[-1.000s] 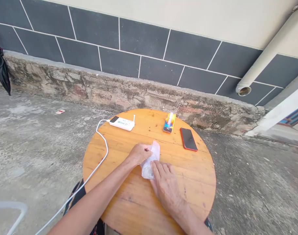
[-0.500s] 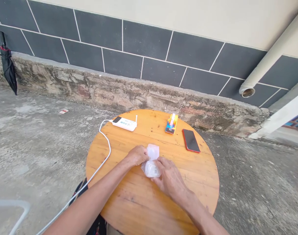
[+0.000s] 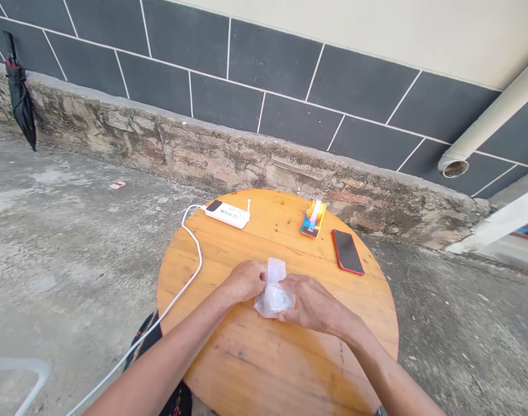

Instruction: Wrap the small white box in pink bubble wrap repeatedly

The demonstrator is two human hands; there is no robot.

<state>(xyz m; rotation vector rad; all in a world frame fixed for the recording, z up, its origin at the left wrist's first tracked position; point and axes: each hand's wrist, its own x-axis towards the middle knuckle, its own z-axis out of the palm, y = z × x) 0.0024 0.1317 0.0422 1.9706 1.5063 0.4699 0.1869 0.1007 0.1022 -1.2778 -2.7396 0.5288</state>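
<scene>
On the round wooden table lies a small object in whitish translucent wrap, with a flap of the wrap standing out beyond it toward the wall. My left hand is closed at the left side of the wrap, its fingertips pinching the edge near the base of the flap. My right hand curves around the right side of the bundle, thumb at the near edge and fingers on top. What exactly is inside the wrap cannot be made out.
A white power strip with a cable running off to the left, a yellow and blue tape dispenser and a red-edged phone lie toward the far side. A black umbrella leans on the stone ledge.
The view has shifted slightly, so the table appears further right. The wrap around the bundle is spread wider at its near left side. Both hands remain at the bundle.
</scene>
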